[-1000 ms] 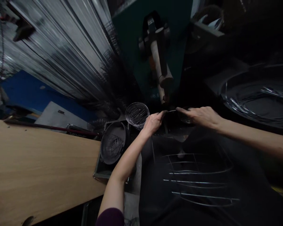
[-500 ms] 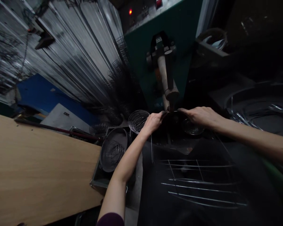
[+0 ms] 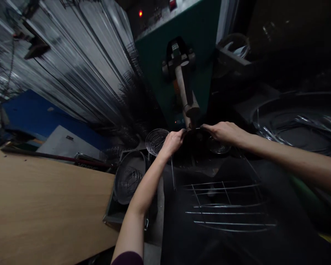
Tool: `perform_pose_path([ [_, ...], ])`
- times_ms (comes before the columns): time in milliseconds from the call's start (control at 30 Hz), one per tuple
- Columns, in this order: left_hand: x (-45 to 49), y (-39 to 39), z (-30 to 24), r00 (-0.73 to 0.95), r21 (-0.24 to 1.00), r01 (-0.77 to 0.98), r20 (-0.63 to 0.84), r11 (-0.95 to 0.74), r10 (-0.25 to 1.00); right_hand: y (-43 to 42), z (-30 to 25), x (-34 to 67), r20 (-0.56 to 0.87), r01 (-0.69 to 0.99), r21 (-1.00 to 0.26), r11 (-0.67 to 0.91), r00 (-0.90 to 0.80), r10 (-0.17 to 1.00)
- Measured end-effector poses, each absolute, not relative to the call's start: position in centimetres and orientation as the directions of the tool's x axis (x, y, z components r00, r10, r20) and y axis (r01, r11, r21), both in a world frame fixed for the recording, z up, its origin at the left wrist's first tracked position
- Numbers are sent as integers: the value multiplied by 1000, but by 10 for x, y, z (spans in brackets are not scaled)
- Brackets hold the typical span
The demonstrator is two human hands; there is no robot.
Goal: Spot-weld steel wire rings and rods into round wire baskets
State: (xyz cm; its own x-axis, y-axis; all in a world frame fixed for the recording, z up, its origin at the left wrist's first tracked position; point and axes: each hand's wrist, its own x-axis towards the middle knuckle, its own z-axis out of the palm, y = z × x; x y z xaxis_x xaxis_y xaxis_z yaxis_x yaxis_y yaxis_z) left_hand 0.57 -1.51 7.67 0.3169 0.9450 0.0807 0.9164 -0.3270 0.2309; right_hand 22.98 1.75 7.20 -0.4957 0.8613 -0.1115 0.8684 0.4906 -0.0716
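My left hand is closed in a pinch on one side of a thin curved wire. From the other side my right hand pinches the same wire, thumb and fingers together. Between the two hands, the wire meets the lower tip of the machine's thick metal electrode arm. Much of the wire's shape is lost in the dark. A round coiled-wire piece is just left of my left hand. Below my right hand shows a small round shiny piece.
Behind the arm stands a green machine body with a red light. Several straight wires lie over dark cloth in front of me. A dark tub with wire pieces is at left, beside a wooden board. Wire bundles are at right.
The camera view has turned slightly, so the surroundings sit further left. Both hands still pinch the wire at the electrode tip, with little visible change in their grip.
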Motion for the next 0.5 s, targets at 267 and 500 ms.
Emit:
perform_pose_path([
  [267,1,-17,77,299,264,909,123,-322,946,12,83,225,-97,855,-57,516,-519,849],
  [500,-1,-16,77,281,319,899,105,-300,954,15,87,221,-93,848,-151,508,-524,847],
])
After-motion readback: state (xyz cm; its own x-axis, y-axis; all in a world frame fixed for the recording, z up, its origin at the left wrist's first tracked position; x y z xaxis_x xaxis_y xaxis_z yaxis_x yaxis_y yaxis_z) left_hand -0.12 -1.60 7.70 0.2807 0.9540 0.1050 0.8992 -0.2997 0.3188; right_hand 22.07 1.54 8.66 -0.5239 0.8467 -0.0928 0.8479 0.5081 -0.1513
